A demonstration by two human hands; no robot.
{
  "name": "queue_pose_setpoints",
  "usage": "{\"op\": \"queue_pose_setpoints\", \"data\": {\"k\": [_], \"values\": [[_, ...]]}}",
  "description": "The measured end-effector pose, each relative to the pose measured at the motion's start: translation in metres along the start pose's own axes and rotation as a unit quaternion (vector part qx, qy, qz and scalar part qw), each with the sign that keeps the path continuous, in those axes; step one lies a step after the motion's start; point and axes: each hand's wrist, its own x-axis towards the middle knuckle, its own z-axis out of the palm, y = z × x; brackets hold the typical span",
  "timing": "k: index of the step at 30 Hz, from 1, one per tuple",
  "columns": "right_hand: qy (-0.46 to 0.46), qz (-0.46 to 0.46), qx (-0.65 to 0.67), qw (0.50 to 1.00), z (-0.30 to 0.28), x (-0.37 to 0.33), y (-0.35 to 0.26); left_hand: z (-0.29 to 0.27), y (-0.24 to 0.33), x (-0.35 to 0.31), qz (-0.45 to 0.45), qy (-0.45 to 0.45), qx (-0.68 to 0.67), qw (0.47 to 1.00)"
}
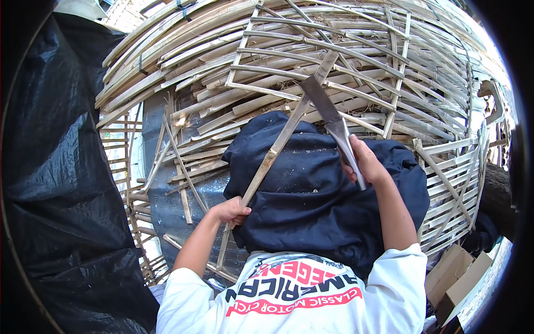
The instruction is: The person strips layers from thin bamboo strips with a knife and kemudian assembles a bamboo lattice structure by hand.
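My left hand (231,212) is closed around the lower part of a long split bamboo strip (271,155), which slants up and to the right across my lap. In my right hand (364,160) is the metal handle of a machete (323,102) with a broad, dark, blunt-ended blade. The blade crosses the strip near its upper end; whether it touches or only overlaps in view I cannot tell. A dark blue cloth (300,183) covers my lap beneath both hands.
Stacked split bamboo (217,61) fills the far side, with a bamboo lattice frame (317,42) lying on it. More slatted bamboo (453,189) stands at right, above an open cardboard box (453,278). A black plastic sheet (67,183) hangs at left. Loose strips (186,195) lie left of my lap.
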Motion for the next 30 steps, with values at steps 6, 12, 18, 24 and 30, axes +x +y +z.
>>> {"op": "queue_pose_setpoints", "data": {"k": [6, 12, 18, 24, 30], "values": [[-0.073, 0.063, -0.155, 0.983, 0.017, -0.012, 0.016, 0.005, 0.0, 0.003, 0.01, 0.018, 0.012, 1.0], [-0.014, 0.02, -0.066, 0.997, 0.018, -0.002, 0.039, 0.011, 0.004, 0.001, 0.014, 0.044, 0.049, 0.998], [0.005, 0.011, -0.019, 1.0, 0.018, -0.002, 0.013, 0.014, 0.006, 0.0, 0.011, 0.052, 0.035, 0.998], [-0.081, 0.034, -0.224, 0.971, 0.031, -0.008, 0.004, 0.015, 0.011, -0.002, 0.001, 0.031, 0.025, 0.999], [-0.031, -0.005, -0.135, 0.99, 0.023, 0.009, 0.013, 0.019, 0.016, -0.002, -0.003, 0.014, 0.01, 1.0]]}}
